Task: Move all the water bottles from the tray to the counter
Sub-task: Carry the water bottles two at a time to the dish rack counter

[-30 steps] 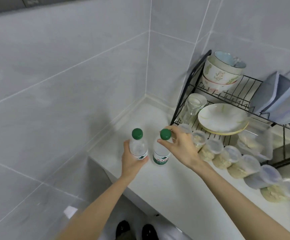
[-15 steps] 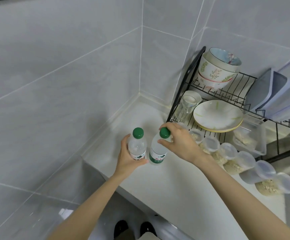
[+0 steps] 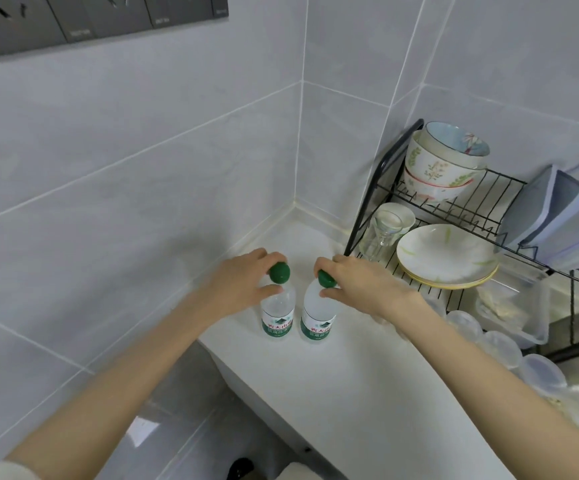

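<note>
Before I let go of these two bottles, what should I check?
1. Left bottle standing upright on the counter: ok.
2. Right bottle standing on the counter: ok.
3. Left hand and right hand each gripping its bottle at the top: ok.
4. Both bottles apart from the dish rack: ok.
5. Left bottle's base fully on the counter, though near its edge: ok.
6. Bottles left on the tray: cannot tell, the tray is out of view.
</note>
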Demonstrator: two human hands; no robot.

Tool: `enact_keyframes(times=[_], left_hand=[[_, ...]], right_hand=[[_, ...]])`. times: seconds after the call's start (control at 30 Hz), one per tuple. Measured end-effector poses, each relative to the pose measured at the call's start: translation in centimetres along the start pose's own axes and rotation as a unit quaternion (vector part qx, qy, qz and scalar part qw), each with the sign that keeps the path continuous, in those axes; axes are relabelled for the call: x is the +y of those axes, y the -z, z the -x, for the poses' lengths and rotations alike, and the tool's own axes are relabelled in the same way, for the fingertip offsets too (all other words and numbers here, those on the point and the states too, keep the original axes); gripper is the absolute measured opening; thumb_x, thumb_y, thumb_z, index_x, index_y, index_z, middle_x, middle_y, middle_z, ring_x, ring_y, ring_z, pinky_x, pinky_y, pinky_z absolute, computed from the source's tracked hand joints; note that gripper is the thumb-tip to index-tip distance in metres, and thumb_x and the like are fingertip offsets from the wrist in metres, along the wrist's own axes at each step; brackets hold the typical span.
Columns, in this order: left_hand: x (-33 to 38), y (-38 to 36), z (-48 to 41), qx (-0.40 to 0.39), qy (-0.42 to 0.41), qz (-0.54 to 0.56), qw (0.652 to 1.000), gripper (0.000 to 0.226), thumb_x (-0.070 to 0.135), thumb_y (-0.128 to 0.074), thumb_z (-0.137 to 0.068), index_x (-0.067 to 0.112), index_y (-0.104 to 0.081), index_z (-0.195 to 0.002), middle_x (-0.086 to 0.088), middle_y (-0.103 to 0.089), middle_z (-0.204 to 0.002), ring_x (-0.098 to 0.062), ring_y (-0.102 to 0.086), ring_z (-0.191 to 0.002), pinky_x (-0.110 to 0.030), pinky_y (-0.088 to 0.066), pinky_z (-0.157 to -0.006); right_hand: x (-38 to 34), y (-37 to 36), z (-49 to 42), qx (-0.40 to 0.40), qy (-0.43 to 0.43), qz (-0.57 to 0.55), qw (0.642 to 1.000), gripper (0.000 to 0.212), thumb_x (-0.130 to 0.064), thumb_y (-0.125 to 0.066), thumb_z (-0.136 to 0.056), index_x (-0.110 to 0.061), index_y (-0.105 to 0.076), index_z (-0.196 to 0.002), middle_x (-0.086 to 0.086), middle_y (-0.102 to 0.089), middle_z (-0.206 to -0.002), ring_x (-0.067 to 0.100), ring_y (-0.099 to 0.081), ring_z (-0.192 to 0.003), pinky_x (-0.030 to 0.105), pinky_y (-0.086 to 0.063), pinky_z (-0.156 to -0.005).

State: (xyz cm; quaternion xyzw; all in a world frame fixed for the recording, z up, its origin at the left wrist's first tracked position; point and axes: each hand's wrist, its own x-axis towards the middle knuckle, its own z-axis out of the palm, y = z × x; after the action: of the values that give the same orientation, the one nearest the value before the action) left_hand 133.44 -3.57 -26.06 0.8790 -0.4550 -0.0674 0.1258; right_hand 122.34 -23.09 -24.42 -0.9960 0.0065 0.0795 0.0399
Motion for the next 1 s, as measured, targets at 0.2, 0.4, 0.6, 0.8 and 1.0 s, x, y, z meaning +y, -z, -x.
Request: enact_keyframes(times=[0.2, 0.4, 0.6, 0.8, 1.0], left_hand=[[1.2, 0.1, -0.9, -0.030, -0.020, -0.082, 0.996, 0.031, 0.037, -0.053, -0.093, 0.022, -0.048, -0.120, -0.001, -0.046, -0.113, -0.024, -0.058, -0.081, -0.037, -0.048, -0.070], [0.3, 0.7, -2.8, -0.025, -0.007, 0.005, 1.000, 0.027, 0.025, -0.058, -0.092, 0.018, -0.051, -0.118, -0.004, -0.048, -0.111, -0.026, -0.056, -0.080, -0.036, -0.047, -0.077], [-1.1, 3.0, -8.0, -0.026, -0.027, 0.022, 0.999, 0.028, 0.020, -0.058, -0.093, 0.016, -0.051, -0.119, -0.005, -0.047, -0.113, -0.028, -0.057, -0.085, -0.038, -0.047, -0.081], [-3.7, 3.9, -15.4, -0.021, -0.062, 0.041, 0.997, 0.027, 0.015, -0.059, -0.091, 0.013, -0.051, -0.117, -0.007, -0.048, -0.112, -0.028, -0.057, -0.086, -0.043, -0.047, -0.083], [-6.2, 3.0, -22.1, 0.003, -0.076, 0.073, 0.994, 0.028, 0.004, -0.057, -0.090, 0.010, -0.052, -0.117, -0.008, -0.049, -0.113, -0.025, -0.053, -0.100, -0.025, -0.038, -0.078]], right_hand=[[0.7, 0.0, 0.0, 0.023, 0.019, -0.022, 0.999, 0.033, -0.045, -0.050, -0.093, -0.023, -0.045, -0.117, 0.003, -0.058, -0.105, 0.028, -0.057, -0.098, 0.034, -0.040, -0.073], [1.7, 0.6, -1.2, 0.056, 0.004, -0.042, 0.998, 0.032, -0.045, -0.049, -0.093, -0.022, -0.046, -0.114, 0.003, -0.059, -0.101, 0.027, -0.056, -0.096, 0.035, -0.043, -0.072], [2.8, 2.2, -4.8, 0.073, -0.056, -0.106, 0.990, 0.030, -0.040, -0.052, -0.093, -0.018, -0.046, -0.113, 0.007, -0.057, -0.105, 0.031, -0.057, -0.095, 0.035, -0.043, -0.071], [4.2, 2.9, -10.9, 0.094, -0.131, -0.174, 0.971, 0.032, -0.032, -0.053, -0.095, -0.010, -0.045, -0.116, 0.014, -0.053, -0.107, 0.039, -0.062, -0.084, 0.043, -0.050, -0.080], [6.2, 2.6, -16.5, 0.116, -0.215, -0.266, 0.933, 0.031, -0.026, -0.055, -0.095, -0.004, -0.045, -0.114, 0.017, -0.051, -0.110, 0.039, -0.064, -0.083, 0.050, -0.053, -0.078]])
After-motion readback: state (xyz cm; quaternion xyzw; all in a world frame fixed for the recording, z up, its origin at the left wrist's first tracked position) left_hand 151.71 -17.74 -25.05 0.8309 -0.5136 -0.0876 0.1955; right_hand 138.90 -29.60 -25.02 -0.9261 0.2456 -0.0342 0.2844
